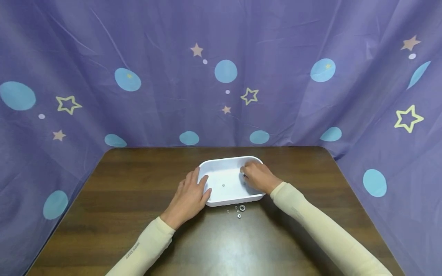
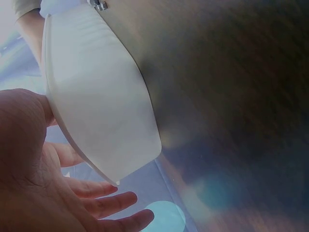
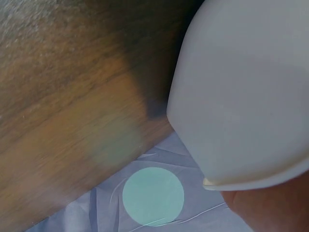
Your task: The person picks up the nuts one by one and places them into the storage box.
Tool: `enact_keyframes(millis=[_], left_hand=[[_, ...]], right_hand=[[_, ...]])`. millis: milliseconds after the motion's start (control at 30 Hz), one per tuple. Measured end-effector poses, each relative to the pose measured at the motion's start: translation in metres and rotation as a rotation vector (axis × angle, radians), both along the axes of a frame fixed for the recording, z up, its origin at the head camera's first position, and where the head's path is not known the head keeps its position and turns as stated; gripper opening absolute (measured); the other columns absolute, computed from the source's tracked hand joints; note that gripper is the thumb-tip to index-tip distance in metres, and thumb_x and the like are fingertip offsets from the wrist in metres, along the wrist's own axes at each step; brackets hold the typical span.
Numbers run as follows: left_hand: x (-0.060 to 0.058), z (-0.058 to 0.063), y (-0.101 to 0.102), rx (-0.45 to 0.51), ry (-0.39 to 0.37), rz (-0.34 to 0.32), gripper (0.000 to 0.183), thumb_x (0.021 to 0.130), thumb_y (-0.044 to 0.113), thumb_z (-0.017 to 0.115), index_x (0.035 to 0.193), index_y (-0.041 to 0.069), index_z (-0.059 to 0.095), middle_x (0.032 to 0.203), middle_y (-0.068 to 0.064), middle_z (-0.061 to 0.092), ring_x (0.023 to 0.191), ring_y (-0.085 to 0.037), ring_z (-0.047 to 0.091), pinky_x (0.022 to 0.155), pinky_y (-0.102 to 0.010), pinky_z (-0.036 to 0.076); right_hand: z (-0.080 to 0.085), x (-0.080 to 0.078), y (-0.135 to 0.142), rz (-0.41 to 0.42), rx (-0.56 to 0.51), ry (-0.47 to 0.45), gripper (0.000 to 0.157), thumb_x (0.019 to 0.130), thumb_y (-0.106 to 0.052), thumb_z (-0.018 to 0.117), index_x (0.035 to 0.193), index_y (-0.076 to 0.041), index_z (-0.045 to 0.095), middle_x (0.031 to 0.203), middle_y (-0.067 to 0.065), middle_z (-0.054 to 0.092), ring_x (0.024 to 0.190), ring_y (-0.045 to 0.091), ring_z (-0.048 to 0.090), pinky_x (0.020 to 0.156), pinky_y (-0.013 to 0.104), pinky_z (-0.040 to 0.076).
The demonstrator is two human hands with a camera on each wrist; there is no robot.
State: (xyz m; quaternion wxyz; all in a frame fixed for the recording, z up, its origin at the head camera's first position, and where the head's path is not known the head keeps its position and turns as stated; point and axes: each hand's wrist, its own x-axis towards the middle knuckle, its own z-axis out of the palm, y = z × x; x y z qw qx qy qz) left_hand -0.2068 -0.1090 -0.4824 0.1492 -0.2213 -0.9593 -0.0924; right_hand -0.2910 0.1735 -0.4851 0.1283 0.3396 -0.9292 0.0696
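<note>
A white plastic tray [image 1: 229, 201] sits on the table, with a small nut [image 1: 223, 185] on its floor and another nut [image 1: 244, 183] near my right hand. My left hand [image 1: 188, 197] rests at the tray's left rim, fingers spread and fairly straight. In the left wrist view, that hand [image 2: 43, 179] lies along the rim of the tray [image 2: 96, 92]. Inside the tray's right end, my right hand [image 1: 257, 176] has curled fingers pinching a small metal piece that looks like a nut. The right wrist view shows mostly the tray's outer wall [image 3: 241, 96], which hides the fingers.
Several metal nuts of different sizes lie on the table before the tray, the largest nut [image 1: 242, 207] closest to it. The brown wooden table [image 1: 138, 184] ends at the back against a purple curtain [image 1: 165, 76] with stars and blue dots.
</note>
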Motion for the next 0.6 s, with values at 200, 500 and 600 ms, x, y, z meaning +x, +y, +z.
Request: enact_keyframes(millis=[200, 500, 600], left_hand=[[-0.001, 0.000, 0.001, 0.009, -0.031, 0.010, 0.052, 0.102, 0.040, 0.052, 0.139, 0.004, 0.058, 0.154, -0.029, 0.035, 0.135, -0.044, 0.042, 0.098, -0.062, 0.045], [-0.001, 0.002, 0.002, 0.001, -0.009, 0.005, 0.052, 0.101, 0.039, 0.053, 0.138, 0.003, 0.058, 0.152, -0.030, 0.037, 0.133, -0.044, 0.044, 0.095, -0.062, 0.047], [-0.002, 0.002, 0.001, -0.004, -0.008, 0.004, 0.052, 0.101, 0.039, 0.053, 0.138, 0.003, 0.058, 0.153, -0.030, 0.036, 0.134, -0.044, 0.044, 0.095, -0.062, 0.047]], right_hand=[[0.001, -0.001, -0.001, -0.005, 0.023, -0.001, 0.005, 0.083, -0.009, 0.075, 0.083, -0.012, 0.071, 0.080, 0.004, 0.064, 0.072, 0.026, 0.062, 0.063, 0.042, 0.053], [0.008, 0.016, 0.019, -0.004, -0.149, 0.142, 0.025, 0.088, -0.013, 0.075, 0.111, -0.003, 0.073, 0.109, 0.012, 0.068, 0.106, 0.031, 0.060, 0.095, 0.043, 0.048], [0.006, 0.024, 0.033, -0.047, -0.203, 0.156, 0.030, 0.089, -0.015, 0.073, 0.115, 0.000, 0.071, 0.115, 0.015, 0.066, 0.110, 0.033, 0.058, 0.098, 0.047, 0.046]])
